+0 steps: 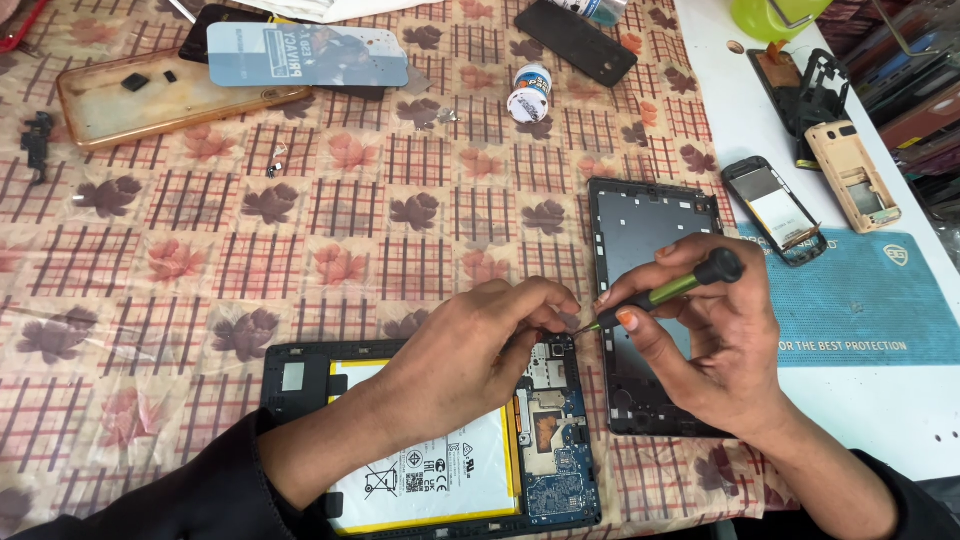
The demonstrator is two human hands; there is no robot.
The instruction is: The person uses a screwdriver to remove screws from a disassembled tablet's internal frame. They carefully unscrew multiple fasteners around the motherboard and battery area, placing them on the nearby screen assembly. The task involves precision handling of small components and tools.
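Screwdriver (668, 290), with a green shaft and a black knob at its top, sits slanted in the right hand (715, 350), whose fingers are closed around the shaft; its tip points down-left to the upper right corner of the opened tablet (440, 440). At that tip the left hand (470, 350) has thumb and forefinger pinched together on something too small to make out. The tablet lies face down below both hands, its white battery with yellow edges and its blue circuit board exposed, the left wrist crossing over it. Just beside it on the right, under the right hand, lies a dark tablet back cover (640, 240). Everything rests on a patterned tablecloth (200, 250) with leaves and checks. Farther right a blue mat (860, 300) holds a small dismantled phone (775, 210), and a clear phone case (160, 95) lies at the upper left.
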